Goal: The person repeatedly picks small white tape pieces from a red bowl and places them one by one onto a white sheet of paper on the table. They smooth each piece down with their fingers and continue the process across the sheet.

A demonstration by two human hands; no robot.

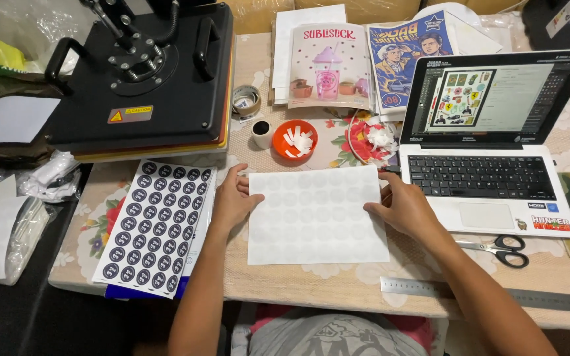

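Hands flat, I press my left hand [231,201] and right hand [405,207] on opposite edges of the white rectangular paper sheet [316,214]. Left of that sheet lies a white sticker sheet of dark round stickers [155,227]; black-handled scissors [501,249] lie right.

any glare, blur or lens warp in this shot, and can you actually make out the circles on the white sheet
Head view: even indoor light, soft shadows under the left hand and right hand; the white sheet is pale, its circles faint but visible; the laptop screen is bright without washing out; wide-lens warp bends the heat press and the table edge; focus sharp throughout.
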